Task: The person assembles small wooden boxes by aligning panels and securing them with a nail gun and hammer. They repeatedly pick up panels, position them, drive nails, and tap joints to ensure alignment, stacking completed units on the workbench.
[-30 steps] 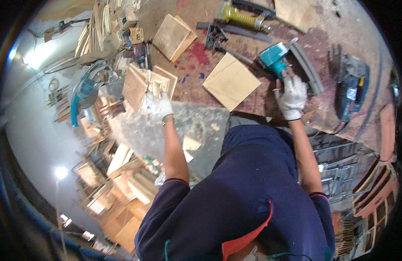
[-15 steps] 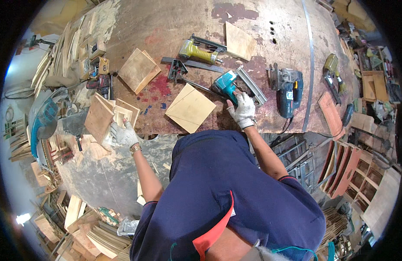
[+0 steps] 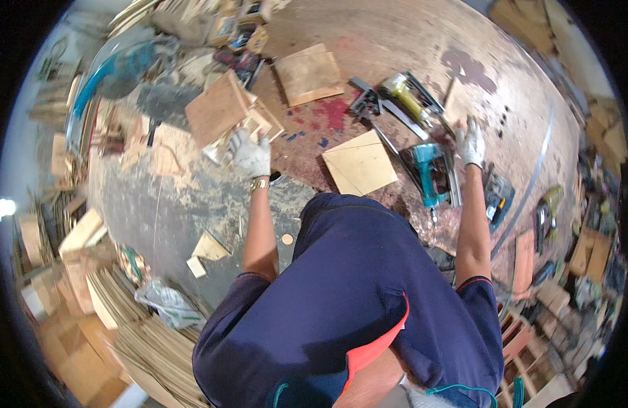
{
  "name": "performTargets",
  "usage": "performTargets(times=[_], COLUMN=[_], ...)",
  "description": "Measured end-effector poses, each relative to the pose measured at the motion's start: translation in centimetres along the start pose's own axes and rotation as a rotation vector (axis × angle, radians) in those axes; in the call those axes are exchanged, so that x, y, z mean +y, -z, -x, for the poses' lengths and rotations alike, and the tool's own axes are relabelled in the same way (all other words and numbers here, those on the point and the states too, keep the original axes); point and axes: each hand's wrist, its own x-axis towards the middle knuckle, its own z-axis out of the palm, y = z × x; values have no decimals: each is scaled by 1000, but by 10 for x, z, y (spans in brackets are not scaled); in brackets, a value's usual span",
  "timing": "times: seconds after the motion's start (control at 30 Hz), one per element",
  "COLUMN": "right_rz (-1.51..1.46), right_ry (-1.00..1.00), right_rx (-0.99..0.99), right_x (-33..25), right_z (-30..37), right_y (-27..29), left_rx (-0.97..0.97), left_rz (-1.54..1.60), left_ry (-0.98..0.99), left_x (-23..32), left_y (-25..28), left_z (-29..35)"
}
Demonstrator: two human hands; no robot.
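Observation:
My left hand (image 3: 250, 154), in a pale work glove, has its fingers closed at the near edge of a small assembly of wooden boards (image 3: 221, 109); blur hides the exact grip. Further right, my gloved right hand (image 3: 471, 141) reaches forward with fingers stretched, close to a light wooden board (image 3: 458, 102). It holds nothing that I can see. A teal air nailer (image 3: 428, 173) lies just left of my right wrist. Between my hands rests a square wooden board (image 3: 359, 163) with a pencil line across it.
A yellow-green nail gun (image 3: 406, 95), a dark clamp-like tool (image 3: 365, 97) and stacked boards (image 3: 308, 75) lie farther back on the worktable. A jigsaw (image 3: 497, 196) sits beyond my right forearm. At the far left stands a teal saw (image 3: 117, 71).
My right hand has let go of the teal nailer and moved forward to the light board. The nailer now lies turned on the table. The whole view has swung round; my left hand stays at the assembly.

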Motion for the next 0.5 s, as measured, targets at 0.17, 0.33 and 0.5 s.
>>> performTargets(times=[0.17,0.33,0.5], right_rz=[-60,-76,-85], right_ry=[-74,35,-9], right_rx=[-464,-430,-349], right_x=[5,10,22], right_z=[-16,-18,-11], right_y=[-13,-10,-16], left_rx=[-45,-39,-39], left_rz=[-8,40,22], left_ry=[22,22,-1], left_x=[-1,1,5], left_y=[5,5,0], left_z=[1,1,-4])
